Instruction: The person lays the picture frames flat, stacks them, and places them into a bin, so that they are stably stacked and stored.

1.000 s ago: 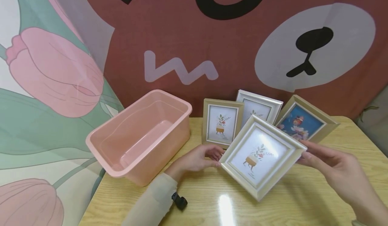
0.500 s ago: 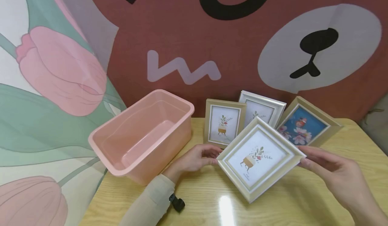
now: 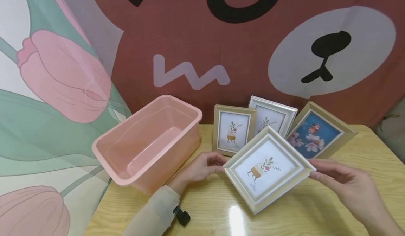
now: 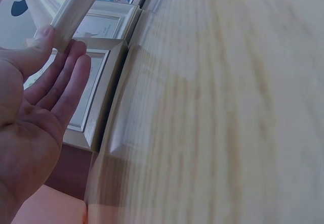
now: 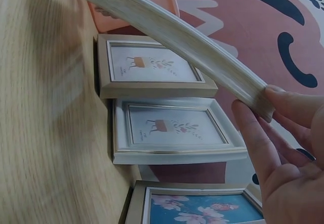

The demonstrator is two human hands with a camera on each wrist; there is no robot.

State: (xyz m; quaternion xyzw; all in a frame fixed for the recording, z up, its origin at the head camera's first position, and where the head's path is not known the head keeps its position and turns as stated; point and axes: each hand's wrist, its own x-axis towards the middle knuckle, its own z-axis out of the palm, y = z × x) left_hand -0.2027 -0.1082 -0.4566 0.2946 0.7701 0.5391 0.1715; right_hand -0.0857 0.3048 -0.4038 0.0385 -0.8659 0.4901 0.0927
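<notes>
Cream picture frame (image 3: 262,171): tilted over the surface (image 3: 209,211), in front of the other frames (image 3: 233,130)
Frame feel: probably pretty light, stiff, maybe fragile; best grabbed by the edges
Left grip (image 3: 202,167): pinching one corner
Right grip (image 3: 351,183): ditto, opposite corner
Pink bin (image 3: 177,155): off left

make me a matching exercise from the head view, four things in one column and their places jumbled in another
1. pink plastic bin
2. silver-white picture frame
3. bird-and-blossom picture frame
4. cream picture frame

A. middle of the rear row
B. held by left hand and right hand
C. left of all the frames
D. right end of the rear row

Pairs: 1-C, 2-A, 3-D, 4-B
</notes>
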